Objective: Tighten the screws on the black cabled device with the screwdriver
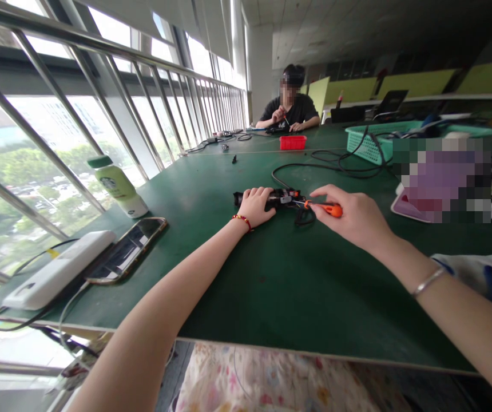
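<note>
On the green table (272,297) lies a long black corded device (282,198), perhaps a power tool, with grey and orange parts showing at its right end. My left hand (257,206) is closed over its body and presses it against the tabletop. An orange-handled screwdriver (329,209) is gripped in my right hand (353,214), its shaft pointing left and its tip at the device's right end. What the tip touches is too small to tell. A dark loop of cord (304,217) sits just below that end.
Left: a bottle (119,189), a phone (130,252) and a white power strip (61,269) near the railing. Beyond: a red tray (293,142), a green basket (364,146) and black cable (301,165). A person (291,106) sits at the far end, holding a tool.
</note>
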A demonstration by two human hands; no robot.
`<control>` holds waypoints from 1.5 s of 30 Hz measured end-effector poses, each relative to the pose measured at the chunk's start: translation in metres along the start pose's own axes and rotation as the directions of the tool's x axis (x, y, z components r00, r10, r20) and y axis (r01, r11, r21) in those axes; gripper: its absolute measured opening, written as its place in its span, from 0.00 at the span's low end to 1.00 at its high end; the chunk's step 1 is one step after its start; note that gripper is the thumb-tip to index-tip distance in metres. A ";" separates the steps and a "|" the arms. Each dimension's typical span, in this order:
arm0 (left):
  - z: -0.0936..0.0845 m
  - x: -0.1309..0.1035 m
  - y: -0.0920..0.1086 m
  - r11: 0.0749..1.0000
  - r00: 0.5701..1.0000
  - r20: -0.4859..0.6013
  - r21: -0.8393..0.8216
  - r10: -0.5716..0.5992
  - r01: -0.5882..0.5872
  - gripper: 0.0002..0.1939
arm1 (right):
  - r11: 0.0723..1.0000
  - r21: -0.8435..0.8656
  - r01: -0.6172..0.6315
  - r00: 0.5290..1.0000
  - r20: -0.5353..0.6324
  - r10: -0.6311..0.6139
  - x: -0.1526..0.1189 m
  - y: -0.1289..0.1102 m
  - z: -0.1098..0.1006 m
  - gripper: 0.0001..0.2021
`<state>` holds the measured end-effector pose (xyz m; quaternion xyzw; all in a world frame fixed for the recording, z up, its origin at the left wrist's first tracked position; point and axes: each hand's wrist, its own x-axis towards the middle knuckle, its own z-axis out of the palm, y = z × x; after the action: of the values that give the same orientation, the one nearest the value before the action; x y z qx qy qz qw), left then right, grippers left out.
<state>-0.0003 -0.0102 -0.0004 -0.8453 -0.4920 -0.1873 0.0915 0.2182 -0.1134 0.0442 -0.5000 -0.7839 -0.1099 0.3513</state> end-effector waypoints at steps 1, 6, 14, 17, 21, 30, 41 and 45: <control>0.000 0.000 0.000 1.000 1.000 0.002 -0.001 -0.001 0.001 0.27 | 1.000 0.010 0.001 1.000 -0.013 -0.001 0.000 0.000 0.000 0.12; 0.001 0.001 -0.001 1.000 1.000 -0.006 -0.011 0.004 -0.004 0.26 | 0.998 0.058 0.022 0.993 -0.114 -0.015 -0.001 -0.002 -0.004 0.18; 0.001 0.001 0.000 1.000 1.000 0.003 0.002 0.000 0.000 0.26 | 0.999 -0.018 -0.033 0.998 0.059 0.034 -0.001 -0.001 -0.001 0.11; 0.001 0.001 0.000 1.000 1.000 0.000 0.003 0.000 0.000 0.27 | 0.999 0.016 -0.032 0.999 0.004 0.032 -0.001 -0.002 -0.001 0.13; 0.001 0.001 -0.001 1.000 1.000 -0.007 0.007 0.006 -0.006 0.27 | 0.998 0.061 0.013 0.997 -0.076 -0.009 0.000 -0.001 -0.003 0.17; 0.002 0.001 -0.001 1.000 1.000 -0.011 0.006 0.011 -0.010 0.27 | 0.999 0.010 -0.050 0.999 0.006 0.050 0.000 0.000 0.000 0.13; 0.001 0.001 -0.001 1.000 1.000 0.000 -0.002 0.005 -0.005 0.27 | 0.998 0.008 -0.067 0.998 0.008 0.067 0.001 0.000 -0.002 0.12; 0.001 0.001 -0.001 1.000 1.000 -0.005 0.000 0.004 -0.004 0.27 | 0.983 -0.018 -0.185 0.981 0.058 0.186 0.002 -0.002 -0.005 0.12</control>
<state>-0.0002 -0.0085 -0.0013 -0.8458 -0.4901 -0.1891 0.0933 0.2183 -0.1150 0.0497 -0.5761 -0.7433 -0.0669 0.3333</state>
